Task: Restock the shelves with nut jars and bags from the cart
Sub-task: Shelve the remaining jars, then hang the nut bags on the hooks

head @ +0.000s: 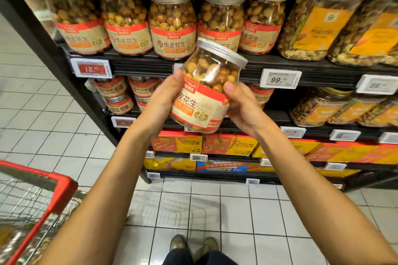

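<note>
A see-through round jar (pixel 206 88) full of brown coated peanuts, with a shiny silver screw lid and a red and tan paper label, is up in the air in front of the shelves. It is held between two hands. The left hand (pixel 165 97) wraps round its left side with the thumb pressed on the front near the top of the label. The right hand (pixel 241 107) wraps round its right side with the thumb on the clear part. Both hands grip the jar, and the other fingers are hidden behind it. The jar is tipped, so the lid points up and to the right. It looks full to the top, so it is likely a bit heavy for its size. The walls look hard and stiff, and I cannot tell if they are plastic or glass, so it is best not to drop it. The clear part looks smooth and may be slippery. The paper label is likely the safer place to hold, round the wide middle, not by the lid. The jar is just below and in front of the black metal shelf (pixel 142 66). A row of matching peanut jars (pixel 172 23) stands there. The jar is not on the shelf yet. The red-framed wire cart (pixel 62 187) is down to the left, well apart from the hands.
</note>
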